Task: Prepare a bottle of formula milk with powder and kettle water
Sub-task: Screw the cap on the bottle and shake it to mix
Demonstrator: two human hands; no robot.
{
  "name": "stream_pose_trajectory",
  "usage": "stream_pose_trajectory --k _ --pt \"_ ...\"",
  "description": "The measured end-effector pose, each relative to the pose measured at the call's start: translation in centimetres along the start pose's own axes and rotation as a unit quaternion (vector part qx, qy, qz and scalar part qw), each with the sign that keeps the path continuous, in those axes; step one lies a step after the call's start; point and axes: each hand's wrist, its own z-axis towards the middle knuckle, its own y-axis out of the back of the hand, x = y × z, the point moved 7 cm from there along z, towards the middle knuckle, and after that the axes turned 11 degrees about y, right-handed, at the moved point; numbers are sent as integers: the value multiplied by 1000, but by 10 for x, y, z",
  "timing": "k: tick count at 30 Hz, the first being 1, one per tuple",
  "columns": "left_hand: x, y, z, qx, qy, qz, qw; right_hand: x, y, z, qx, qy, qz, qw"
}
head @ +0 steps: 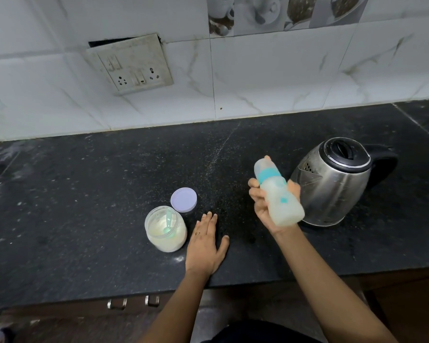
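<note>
Right hand [270, 206] grips the tilted, capped bottle [280, 194] of milky liquid, teal collar blurred; left hand [204, 243] lies spread flat on the counter [84, 194]

One milky baby bottle with teal collar [279, 191], one steel electric kettle [332, 181], one clear powder jar [166, 231], one teal plastic scoop [169, 222], one lilac round lid [183, 200].
</note>
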Motion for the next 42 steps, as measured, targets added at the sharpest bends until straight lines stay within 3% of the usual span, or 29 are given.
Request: stream_pose_trajectory --k 3,7,9,11,12,14,15,17,20,23,25,28,30,32,34,37,40,42 --pt "2 -1 0 -2 3 3 1000 3 6 -1 -10 -4 142 990" --pt "1 -1 1 0 4 6 1000 -4 3 -10 100 -81 -11 992" --pt "1 -1 1 0 3 8 1000 -6 6 -9 83 -74 -12 994" --pt "1 -1 1 0 4 8 1000 -7 8 -10 65 -94 68 991" --pt "2 -2 1 2 4 10 1000 -5 3 -12 99 -123 93 983" --pt "2 -2 1 3 4 10 1000 -5 -12 -20 177 -155 34 971" --pt "1 -1 1 2 4 10 1000 -3 -12 -20 178 -127 -10 976" --pt "1 -2 1 4 0 10 1000 3 -13 -12 154 -77 -54 984" --pt "2 -1 1 3 0 11 1000 16 6 0 21 0 -12 1000" --pt "2 -1 1 2 -1 8 1000 10 5 -2 71 -31 -75 994" --pt "2 -2 0 2 -2 9 1000 4 5 -6 63 -29 -136 988" --pt "2 -2 0 0 -2 14 1000 2 21 -6 -44 -7 -68 997" --pt "2 -3 0 2 -1 15 1000 -4 20 -5 -10 -56 -17 998" --pt "1 -2 0 0 0 13 1000 -9 15 -12 38 -101 -69 992" --pt "0 -3 1 -2 1 13 1000 -9 -5 -6 35 -72 -105 991" --pt "1 -3 1 -2 4 17 1000 11 1 8 -43 32 -88 995" --pt "1 -3 1 0 4 16 1000 10 -2 9 15 -10 -103 995" --pt "1 -4 1 1 4 16 1000 5 -8 8 5 -3 -148 989"
